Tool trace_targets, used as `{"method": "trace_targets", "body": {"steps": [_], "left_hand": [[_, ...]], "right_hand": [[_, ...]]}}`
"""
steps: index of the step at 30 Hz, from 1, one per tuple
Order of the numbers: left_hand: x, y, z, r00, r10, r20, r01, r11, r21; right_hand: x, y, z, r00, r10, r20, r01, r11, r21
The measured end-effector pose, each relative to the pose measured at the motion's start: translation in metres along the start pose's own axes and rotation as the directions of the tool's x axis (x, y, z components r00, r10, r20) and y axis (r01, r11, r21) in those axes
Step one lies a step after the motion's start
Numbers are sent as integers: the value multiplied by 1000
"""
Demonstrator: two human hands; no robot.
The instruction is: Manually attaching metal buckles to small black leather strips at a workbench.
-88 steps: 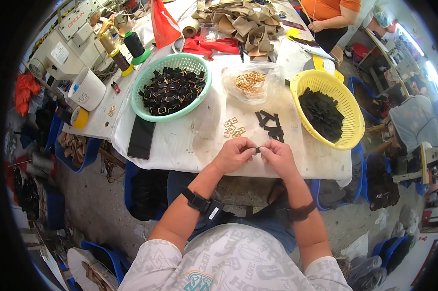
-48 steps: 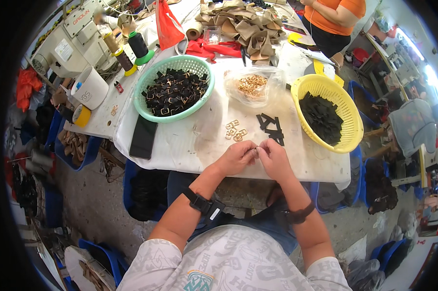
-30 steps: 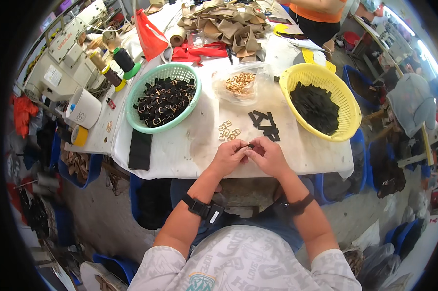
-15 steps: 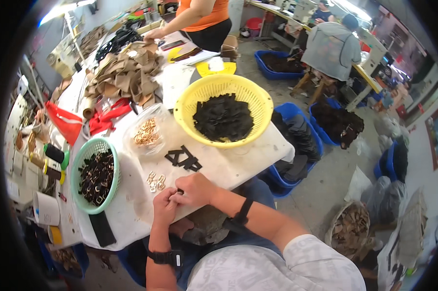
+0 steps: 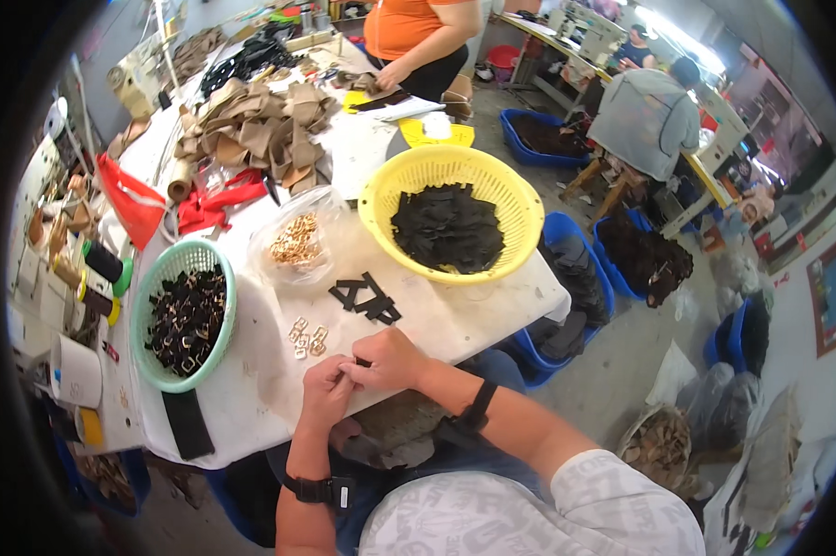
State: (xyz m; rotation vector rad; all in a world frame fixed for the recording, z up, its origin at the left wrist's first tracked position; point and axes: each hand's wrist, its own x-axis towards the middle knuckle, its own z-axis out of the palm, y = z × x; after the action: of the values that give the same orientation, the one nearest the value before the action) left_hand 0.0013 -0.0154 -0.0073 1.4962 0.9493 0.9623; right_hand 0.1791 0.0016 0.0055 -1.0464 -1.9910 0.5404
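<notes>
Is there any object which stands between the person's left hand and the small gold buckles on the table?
Nothing visible does. Only the pale table surface shows between the left hand and the gold buckles; the black strips lie to the right, off that path.

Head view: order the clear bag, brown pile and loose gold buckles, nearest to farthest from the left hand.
1. Loose gold buckles: just ahead of the left hand.
2. Clear bag: farther up, left of the yellow basket.
3. Brown pile: well beyond the bag.
</notes>
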Motion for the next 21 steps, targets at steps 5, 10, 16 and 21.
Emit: {"method": "trace_targets", "body": {"steps": [5, 10, 16, 21], "left_hand": [[4, 10, -2, 996, 65, 55, -71, 991, 113], [1, 6, -5, 997, 24, 70, -17, 994, -103], [3, 8, -3, 990, 87, 114, -88, 996, -2], [3, 9, 0, 987, 135, 82, -140, 988, 63]], "right_hand": [[-4, 6, -3, 999, -40, -33, 43, 996, 79], [-5, 5, -1, 995, -88, -53, 90, 995, 34], [-8, 7, -3, 992, -105, -77, 108, 993, 45], [-9, 8, -4, 987, -114, -110, 119, 992, 41]]}}
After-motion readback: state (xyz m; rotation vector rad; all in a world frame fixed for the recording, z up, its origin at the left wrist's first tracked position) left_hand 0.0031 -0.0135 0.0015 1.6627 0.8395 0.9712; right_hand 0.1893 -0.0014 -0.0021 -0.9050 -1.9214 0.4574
